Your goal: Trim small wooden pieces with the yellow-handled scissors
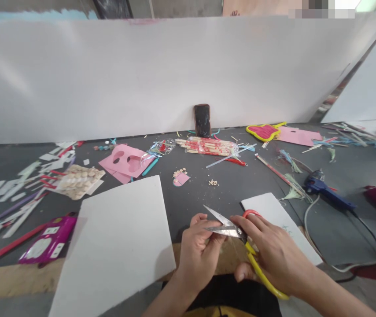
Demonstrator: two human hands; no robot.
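Note:
My right hand (274, 246) grips a pair of scissors (230, 230) with yellow and red handles. Their blades are spread apart and point left, over my left hand (199, 246). The fingers of that hand are closed in a pinch beside the lower blade; whatever they hold is too small or hidden to name. A thin thread seems to hang below the blades. Beyond my hands lie a small pile of beige bits (213, 182) and a pink piece (182, 178) with more such bits along its edge.
White boards lie at left (122, 246) and right (277, 215). A blue glue gun (329, 191) with its cable is at the right. Behind are a phone (202, 119) propped upright, wrapped sticks (204, 146) and pink cut-out card (128, 160). A white panel (141, 79) closes off the back.

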